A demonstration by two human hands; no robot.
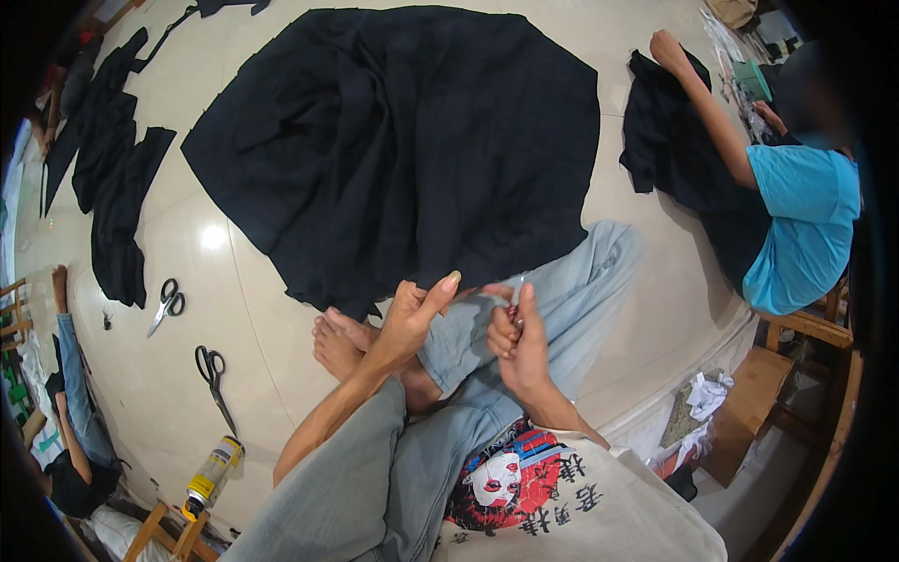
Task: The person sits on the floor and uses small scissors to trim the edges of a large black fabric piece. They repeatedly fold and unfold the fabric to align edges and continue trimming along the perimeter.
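12 o'clock: big cloth (468,140) plain near-black, slight navy cast. 10 o'clock cloth (110,173) and 2 o'clock cloth (660,126) same near-black. Tiled surface (140,375) cream, thin darker joints. Small tool (516,306) in right hand (521,342): silver plus dark red, blurred. 9 o'clock scissors (166,307): silver blades, black handles. 8 o'clock scissors (215,382): dark throughout. Can (215,473), also 8: yellow, pale label, some black. 6 o'clock jeans (346,478): faded light blue. 5 o'clock T-shirt (637,510): off-white, red/blue/white print, black characters. Co-worker's shirt (801,220), 3: bright turquoise. 4 o'clock cardboard (749,403): brown.
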